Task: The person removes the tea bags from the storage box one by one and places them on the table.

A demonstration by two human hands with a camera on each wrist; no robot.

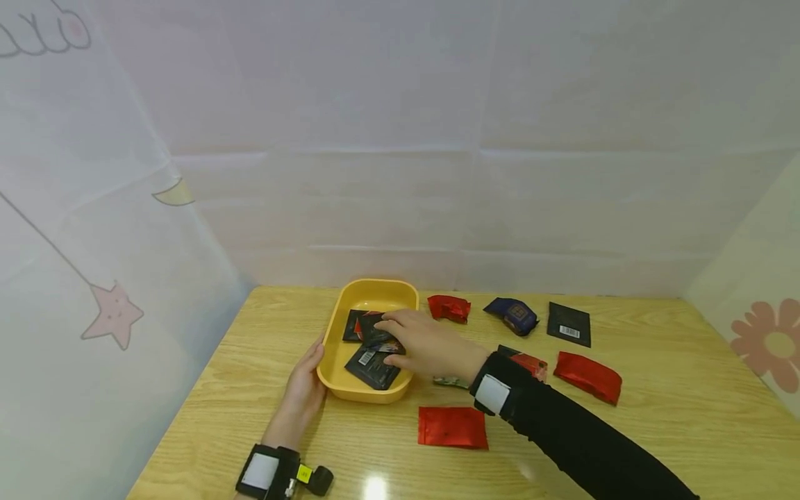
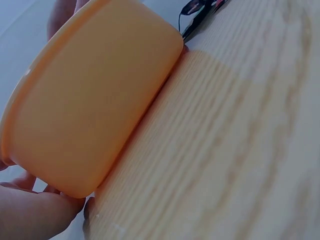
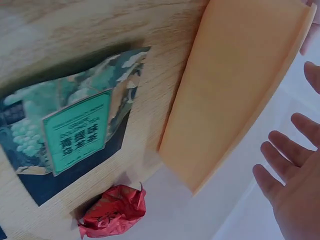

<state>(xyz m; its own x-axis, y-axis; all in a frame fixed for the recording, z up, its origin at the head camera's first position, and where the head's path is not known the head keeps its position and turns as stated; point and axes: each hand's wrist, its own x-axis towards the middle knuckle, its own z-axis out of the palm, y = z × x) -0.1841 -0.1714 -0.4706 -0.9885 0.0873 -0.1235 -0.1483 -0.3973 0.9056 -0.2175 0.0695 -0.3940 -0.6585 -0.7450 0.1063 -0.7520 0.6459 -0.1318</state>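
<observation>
A yellow plastic tray (image 1: 369, 396) stands on the table with several black packets (image 1: 372, 368) lying in it, some overlapping. At its left side my left hand (image 1: 303, 389) holds the wall near the rim; in the left wrist view part of this hand (image 2: 37, 212) shows at the tray's lower corner. My right hand (image 1: 434, 347) reaches over the right rim, above the packets. Its fingers (image 3: 284, 159) are spread and fairly straight in the right wrist view, with nothing seen between them. One black packet (image 1: 373, 335) lies just under the fingertips, partly covered.
Right of the tray lie a crumpled red packet (image 1: 450, 307), a dark blue packet (image 1: 514, 316), a black packet (image 1: 569, 325) and a red packet (image 1: 587, 376). A flat red packet (image 1: 453, 427) lies in front. A green patterned packet (image 3: 75, 120) is partly under my right arm.
</observation>
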